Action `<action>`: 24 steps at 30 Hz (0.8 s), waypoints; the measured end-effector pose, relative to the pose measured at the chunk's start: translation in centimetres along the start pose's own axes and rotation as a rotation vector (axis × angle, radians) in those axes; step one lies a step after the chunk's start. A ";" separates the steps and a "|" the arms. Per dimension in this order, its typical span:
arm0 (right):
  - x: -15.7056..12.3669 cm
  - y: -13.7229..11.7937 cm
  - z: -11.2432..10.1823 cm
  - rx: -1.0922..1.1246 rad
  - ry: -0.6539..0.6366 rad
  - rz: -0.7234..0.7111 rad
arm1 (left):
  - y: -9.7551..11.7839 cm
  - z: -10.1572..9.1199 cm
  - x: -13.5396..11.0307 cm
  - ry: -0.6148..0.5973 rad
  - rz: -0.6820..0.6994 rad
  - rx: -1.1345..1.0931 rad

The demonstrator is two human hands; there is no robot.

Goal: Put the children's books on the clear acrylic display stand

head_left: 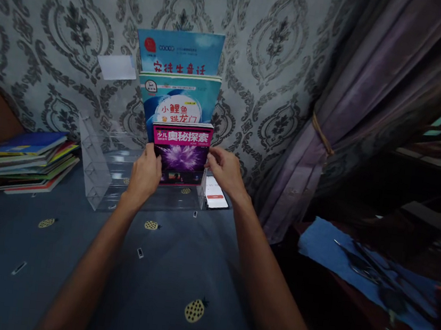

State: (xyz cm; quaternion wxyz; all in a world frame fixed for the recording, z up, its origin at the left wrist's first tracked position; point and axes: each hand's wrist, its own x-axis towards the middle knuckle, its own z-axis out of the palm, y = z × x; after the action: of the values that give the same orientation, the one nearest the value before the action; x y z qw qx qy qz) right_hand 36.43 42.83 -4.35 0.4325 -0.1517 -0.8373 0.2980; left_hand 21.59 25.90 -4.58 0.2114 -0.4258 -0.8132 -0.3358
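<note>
A book with a magenta and purple cover (181, 155) stands upright in the right part of a clear plastic rack (94, 176). My left hand (146, 173) grips its left edge, fingers curled behind or along the side. At its right edge, my right hand (226, 170) pinches the cover between thumb and fingers. Behind it, one step higher, a teal book (181, 90) is upright, and a taller blue book (182, 50) shows at the back. The rack's left part holds no books.
To the left lies a stack of thin books (30, 158). A lit phone (216, 194) rests beside the rack's right end. Patterned wallpaper backs the blue tablecloth (110, 280). At right hang a tied curtain (301, 164) and a blue cloth (323, 247) with dark tools on it.
</note>
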 end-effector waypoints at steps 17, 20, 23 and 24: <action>0.0 0.1 0.0 -0.030 0.020 -0.014 | 0.8 -0.9 -0.1 -0.028 -0.065 0.002; 0.1 0.1 -0.1 -0.035 0.029 -0.011 | 1.0 -1.3 -0.1 -0.032 -0.073 0.028; 0.0 0.1 -0.1 -0.051 0.043 -0.005 | 1.2 -1.8 -0.2 -0.054 -0.087 0.064; 0.0 0.1 -0.2 -0.058 0.050 -0.006 | 1.2 -1.9 -0.2 -0.061 -0.088 0.074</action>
State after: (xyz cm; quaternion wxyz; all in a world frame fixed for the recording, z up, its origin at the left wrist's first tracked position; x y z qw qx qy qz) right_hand 36.56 42.98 -4.29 0.4494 -0.1690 -0.8351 0.2686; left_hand 22.81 24.88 -2.92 0.1869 -0.3916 -0.8490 -0.3014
